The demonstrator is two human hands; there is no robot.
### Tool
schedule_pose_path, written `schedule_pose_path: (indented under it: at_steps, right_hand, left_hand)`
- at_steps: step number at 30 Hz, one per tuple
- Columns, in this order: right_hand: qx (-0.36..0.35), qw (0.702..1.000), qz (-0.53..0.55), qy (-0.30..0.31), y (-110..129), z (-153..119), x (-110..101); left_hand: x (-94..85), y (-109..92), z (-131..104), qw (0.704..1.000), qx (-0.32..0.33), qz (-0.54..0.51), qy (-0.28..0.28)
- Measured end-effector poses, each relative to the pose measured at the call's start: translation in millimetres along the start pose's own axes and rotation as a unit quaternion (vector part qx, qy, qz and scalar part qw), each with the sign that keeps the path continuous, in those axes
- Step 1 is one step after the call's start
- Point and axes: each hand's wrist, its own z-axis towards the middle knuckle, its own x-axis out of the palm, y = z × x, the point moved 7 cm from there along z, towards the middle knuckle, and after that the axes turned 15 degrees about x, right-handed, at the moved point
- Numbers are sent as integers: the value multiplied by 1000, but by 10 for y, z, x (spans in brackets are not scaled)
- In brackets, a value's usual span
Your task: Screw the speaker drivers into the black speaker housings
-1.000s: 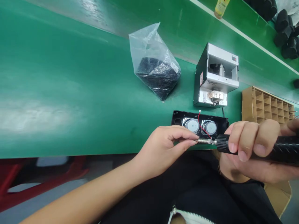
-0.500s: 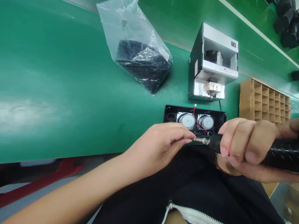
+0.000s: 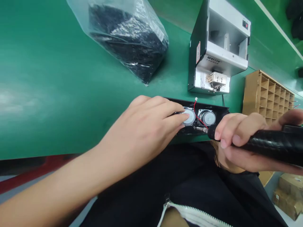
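Observation:
My right hand (image 3: 239,132) is wrapped round a black electric screwdriver (image 3: 272,143). Its bit, with a spring-like sleeve (image 3: 201,129), points left over the near side of a black speaker housing (image 3: 221,111). Two round speakers with pale grey magnets sit in this housing: the left speaker (image 3: 190,117) and the right speaker (image 3: 209,118). A thin red wire (image 3: 195,108) with a white plug runs between them. My left hand (image 3: 156,116) lies over the housing's left end, fingers stretched out and a little apart, fingertips touching the left speaker. Whatever is under its palm is hidden.
A silver and black machine (image 3: 217,47) stands behind the housing. At the back left lies a clear plastic bag (image 3: 127,34) with black contents. A cardboard box with compartments (image 3: 252,91) is on the right of the green table (image 3: 47,94). Brown cartons (image 3: 287,197) sit lower right.
My left hand has left the tip of the screwdriver bit and moved left and up onto the left speaker. The screwdriver has moved up over the housing, and the view has shifted.

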Motion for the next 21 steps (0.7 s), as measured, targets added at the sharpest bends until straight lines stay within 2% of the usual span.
schedule_pose_path:
  at_steps: [2, 4, 5, 9, 11, 13, 15, 17, 19, 21]
  right_hand:
    - [-79, 994, 65, -35, -121, 19, -39]
    - [-176, 977, 104, -64, -227, 25, -40]
    - [-198, 972, 105, -73, -285, 38, -25]
    - [-144, 984, 51, -89, -473, 132, 29]
    - [-169, 979, 58, -96, -456, 93, -23]
    - [-175, 981, 66, -58, -440, 55, -58]
    - [-123, 991, 49, 16, -469, 42, -45]
    - [-83, 995, 22, 47, -492, 24, -50]
    - [-92, 995, 6, 29, -488, 32, -59]
    - [-136, 990, 20, 18, -488, 69, -18]
  left_hand:
    - [68, 56, 14, 999, -8, 10, 37]
    - [131, 97, 38, 999, -13, 11, 47]
    - [162, 108, 54, 999, -13, 9, 52]
    - [198, 122, 120, 998, -17, 6, 61]
    - [174, 117, 142, 998, -21, 8, 62]
    - [165, 114, 149, 998, -29, -1, 61]
    - [173, 125, 139, 998, -42, -24, 42]
    - [198, 143, 122, 997, -55, -53, 9]
    - [228, 160, 107, 996, -65, -61, -9]
    - [241, 159, 110, 997, -61, -50, 0]
